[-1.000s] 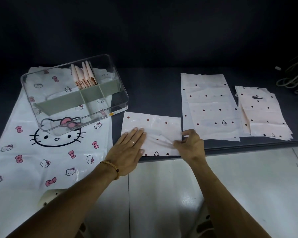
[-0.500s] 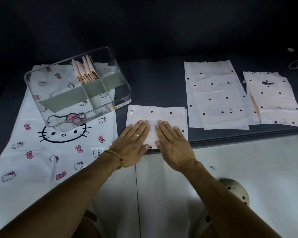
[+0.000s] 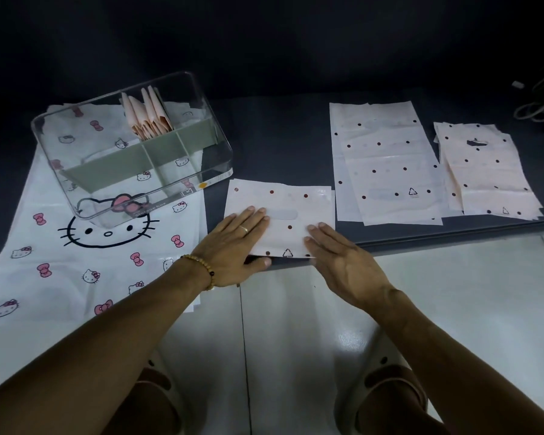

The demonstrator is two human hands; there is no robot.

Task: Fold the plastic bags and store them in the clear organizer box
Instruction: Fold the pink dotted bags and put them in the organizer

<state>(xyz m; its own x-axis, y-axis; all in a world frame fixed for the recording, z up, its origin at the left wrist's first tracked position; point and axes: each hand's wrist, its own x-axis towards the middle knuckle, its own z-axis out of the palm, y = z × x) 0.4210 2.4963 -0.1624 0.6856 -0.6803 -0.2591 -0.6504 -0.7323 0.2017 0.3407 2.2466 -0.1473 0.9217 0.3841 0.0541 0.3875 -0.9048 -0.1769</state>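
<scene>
two flat hands, left hand (image 3: 233, 246) and right hand (image 3: 343, 262), press one folded bag (image 3: 283, 208).

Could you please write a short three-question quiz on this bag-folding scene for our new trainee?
1. True or false: both hands lie flat on the folded pale dotted plastic bag at the table's front edge.
2. Which hand wears the beaded bracelet: the left hand or the right hand?
3. What already stands in a rear compartment of the clear rectangular organizer box? A) folded peach bags B) scissors C) nothing

Key: 1 true. 2 the left hand. 3 A, the folded peach bags.
</scene>
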